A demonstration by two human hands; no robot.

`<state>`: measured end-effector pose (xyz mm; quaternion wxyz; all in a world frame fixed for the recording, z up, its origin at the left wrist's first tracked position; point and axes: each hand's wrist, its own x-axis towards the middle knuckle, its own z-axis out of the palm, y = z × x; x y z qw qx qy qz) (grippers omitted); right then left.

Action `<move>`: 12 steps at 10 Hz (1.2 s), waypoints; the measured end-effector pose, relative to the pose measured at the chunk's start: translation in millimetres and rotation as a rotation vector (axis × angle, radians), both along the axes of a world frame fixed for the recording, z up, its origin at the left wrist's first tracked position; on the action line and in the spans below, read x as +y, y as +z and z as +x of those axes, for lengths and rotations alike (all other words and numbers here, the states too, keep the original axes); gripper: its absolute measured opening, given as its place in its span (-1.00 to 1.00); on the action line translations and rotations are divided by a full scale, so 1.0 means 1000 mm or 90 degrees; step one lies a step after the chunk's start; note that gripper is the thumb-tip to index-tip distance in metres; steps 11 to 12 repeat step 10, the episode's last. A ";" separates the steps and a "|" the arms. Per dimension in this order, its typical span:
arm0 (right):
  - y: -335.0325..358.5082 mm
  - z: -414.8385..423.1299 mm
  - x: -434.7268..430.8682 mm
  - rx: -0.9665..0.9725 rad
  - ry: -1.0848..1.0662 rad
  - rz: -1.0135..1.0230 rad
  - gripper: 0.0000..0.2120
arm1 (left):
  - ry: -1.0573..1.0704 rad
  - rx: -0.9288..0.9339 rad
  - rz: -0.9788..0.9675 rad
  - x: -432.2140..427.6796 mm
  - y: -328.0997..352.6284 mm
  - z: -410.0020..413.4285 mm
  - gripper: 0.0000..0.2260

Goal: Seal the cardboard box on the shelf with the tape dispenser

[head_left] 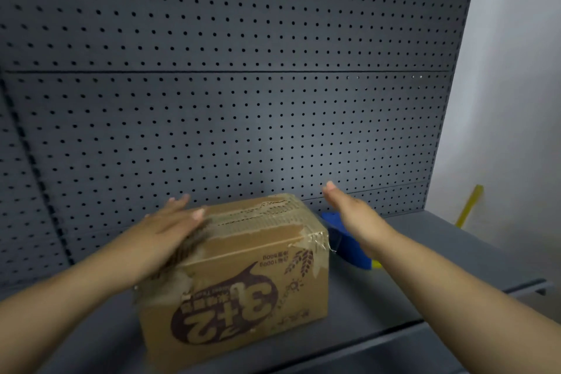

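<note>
A brown cardboard box (243, 276) with upside-down brown print stands on the dark grey shelf (425, 264); its top flaps are down, with torn old tape along the seam. My left hand (173, 222) lies flat on the box's top left edge, fingers spread. My right hand (349, 212) hovers open, palm inward, just right of the box and above a blue tape dispenser (349, 246) with a yellow part, which lies on the shelf beside the box and is partly hidden by my wrist.
A dark pegboard back panel (243, 115) rises behind the shelf. A white wall (510, 100) is at the right, with a yellow stick (470, 206) leaning there. The shelf's front lip (394, 340) runs along the bottom right.
</note>
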<state>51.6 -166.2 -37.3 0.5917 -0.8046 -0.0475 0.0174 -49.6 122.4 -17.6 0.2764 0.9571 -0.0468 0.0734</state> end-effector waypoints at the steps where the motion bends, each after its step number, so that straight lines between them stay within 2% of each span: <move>1: -0.002 -0.018 0.015 0.064 0.041 0.015 -0.58 | 0.138 -0.037 -0.141 0.035 -0.043 -0.005 -0.63; 2: -0.011 -0.031 0.031 0.057 0.016 0.076 -0.52 | 0.224 0.001 -0.386 0.062 -0.098 0.007 -0.57; 3: -0.022 -0.033 0.045 0.020 -0.085 0.146 -0.45 | 0.324 -0.130 -0.513 -0.014 -0.056 -0.015 -0.60; 4: -0.023 -0.034 0.052 -0.014 -0.144 0.180 -0.50 | 0.385 -0.309 -0.539 -0.050 -0.056 -0.033 -0.55; 5: -0.026 -0.029 0.056 -0.007 -0.180 0.175 -0.41 | 0.480 -0.311 -0.494 -0.047 -0.051 -0.015 -0.46; 6: -0.029 -0.025 0.057 0.004 -0.180 0.175 -0.43 | 0.524 -0.334 -0.423 -0.053 -0.051 -0.019 -0.44; 7: -0.027 -0.027 0.058 0.010 -0.177 0.191 -0.41 | 0.539 -0.336 -0.398 -0.056 -0.047 -0.022 -0.43; 8: -0.015 -0.040 0.051 0.102 -0.104 0.303 -0.36 | 0.504 -0.324 -0.447 -0.052 -0.046 -0.024 -0.42; 9: 0.005 -0.053 0.029 0.205 -0.019 0.325 -0.20 | 0.410 -0.237 -0.580 -0.044 -0.041 -0.029 -0.26; 10: 0.044 -0.062 -0.006 0.072 -0.085 0.229 -0.15 | 0.439 -0.202 -0.508 -0.034 -0.024 -0.039 -0.24; 12: 0.044 -0.062 -0.006 0.072 -0.085 0.229 -0.15 | 0.439 -0.202 -0.508 -0.034 -0.024 -0.039 -0.24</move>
